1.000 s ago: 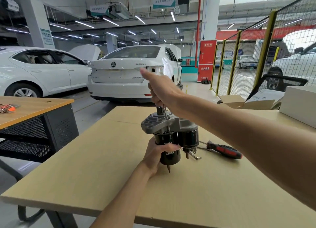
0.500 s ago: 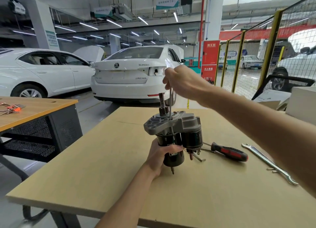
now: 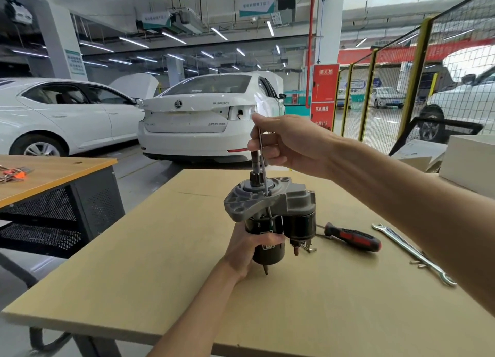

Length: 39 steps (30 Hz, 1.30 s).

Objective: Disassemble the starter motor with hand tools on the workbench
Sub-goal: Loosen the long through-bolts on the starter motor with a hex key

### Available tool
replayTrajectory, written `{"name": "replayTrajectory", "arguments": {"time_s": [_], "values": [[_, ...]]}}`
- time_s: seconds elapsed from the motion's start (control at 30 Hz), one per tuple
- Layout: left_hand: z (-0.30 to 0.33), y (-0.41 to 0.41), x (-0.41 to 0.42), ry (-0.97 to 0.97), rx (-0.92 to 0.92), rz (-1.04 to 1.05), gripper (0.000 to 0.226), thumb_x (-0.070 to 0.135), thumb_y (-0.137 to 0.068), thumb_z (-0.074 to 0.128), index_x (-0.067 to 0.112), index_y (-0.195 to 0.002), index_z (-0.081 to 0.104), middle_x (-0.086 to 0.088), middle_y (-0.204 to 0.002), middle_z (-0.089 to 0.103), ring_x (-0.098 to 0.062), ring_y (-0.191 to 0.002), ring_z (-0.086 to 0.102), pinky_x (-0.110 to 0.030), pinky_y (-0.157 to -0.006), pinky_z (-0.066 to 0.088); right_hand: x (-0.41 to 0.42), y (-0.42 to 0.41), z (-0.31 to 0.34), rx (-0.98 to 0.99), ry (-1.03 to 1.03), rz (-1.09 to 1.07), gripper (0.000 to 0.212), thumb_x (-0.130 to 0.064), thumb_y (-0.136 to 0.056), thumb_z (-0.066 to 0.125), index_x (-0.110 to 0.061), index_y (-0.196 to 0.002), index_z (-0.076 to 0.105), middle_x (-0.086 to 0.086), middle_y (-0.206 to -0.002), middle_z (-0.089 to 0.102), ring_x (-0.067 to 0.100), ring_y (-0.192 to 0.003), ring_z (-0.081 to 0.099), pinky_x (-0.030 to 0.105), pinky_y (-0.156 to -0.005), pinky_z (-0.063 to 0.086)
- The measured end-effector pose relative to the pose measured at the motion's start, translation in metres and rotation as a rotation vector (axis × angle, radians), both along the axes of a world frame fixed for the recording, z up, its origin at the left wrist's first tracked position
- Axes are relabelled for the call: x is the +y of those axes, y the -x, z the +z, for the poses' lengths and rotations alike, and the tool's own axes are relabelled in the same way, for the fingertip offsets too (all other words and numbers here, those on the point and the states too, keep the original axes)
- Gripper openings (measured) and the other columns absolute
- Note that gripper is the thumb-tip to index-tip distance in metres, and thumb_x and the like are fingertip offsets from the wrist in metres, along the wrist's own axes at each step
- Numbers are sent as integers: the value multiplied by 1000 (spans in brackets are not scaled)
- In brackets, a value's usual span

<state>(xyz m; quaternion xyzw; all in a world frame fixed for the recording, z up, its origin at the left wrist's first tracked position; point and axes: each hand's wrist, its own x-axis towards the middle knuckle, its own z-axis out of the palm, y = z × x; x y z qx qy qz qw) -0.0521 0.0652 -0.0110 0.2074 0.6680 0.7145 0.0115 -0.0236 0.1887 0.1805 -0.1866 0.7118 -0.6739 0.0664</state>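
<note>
Gripping the starter motor (image 3: 270, 217) upright just above the tabletop (image 3: 160, 249), the left hand (image 3: 249, 249) wraps its black body; the right hand (image 3: 289, 142) pinches a long bolt (image 3: 263, 166) rising through the housing. A tilt could jam that bolt.

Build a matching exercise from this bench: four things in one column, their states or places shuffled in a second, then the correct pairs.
Things:
1. starter motor
2. long bolt
3. screwdriver
4. wrench

States:
A. lying farthest right on the workbench
B. pinched by the right hand
C. held upright by the left hand
D. lying just right of the motor, red-and-black handle

Pairs: 1-C, 2-B, 3-D, 4-A
</note>
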Motion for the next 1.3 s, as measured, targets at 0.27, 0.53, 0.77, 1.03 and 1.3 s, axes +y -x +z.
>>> {"name": "replayTrajectory", "arguments": {"time_s": [0.27,0.53,0.77,1.03,1.3], "values": [[-1,-1,3,12,27,26,75,32,-45,81,19,-117,64,-3,-106,71,-21,-107,64,-36,-88,48,7,-7,-5,-14,21,51,28,-26,-105,42,-13,-81,48,-3,-59,49,8,-50,30,19,-45,24],[0,2,2,-4,2,38,77,32,-45,80,6,-116,64,-18,-106,69,-38,-110,61,-49,-96,47,8,-16,2,71,-129,-15,17,-20,-99,35,-16,-83,39,1,-60,48,9,-50,30,22,-48,21],[0,1,4,16,59,4,66,28,-50,80,14,-113,66,-6,-102,72,-21,-101,66,-35,-85,48,-9,-17,20,248,-668,-134,37,-26,-109,28,-9,-92,57,0,-68,49,10,-55,37,19,-48,26],[0,5,4,25,56,-4,65,30,-50,78,10,-111,67,-13,-101,70,-27,-99,64,-38,-85,47,-11,-15,21,143,-566,-59,46,-39,-106,39,-11,-96,74,-3,-62,42,5,-46,29,17,-41,22],[-1,7,2,11,31,-11,62,33,-51,77,8,-107,68,-16,-98,71,-23,-95,65,-39,-85,47,-16,-13,20,195,-559,-137,41,-33,-100,35,-5,-95,64,3,-75,49,11,-62,38,22,-54,32]]}}
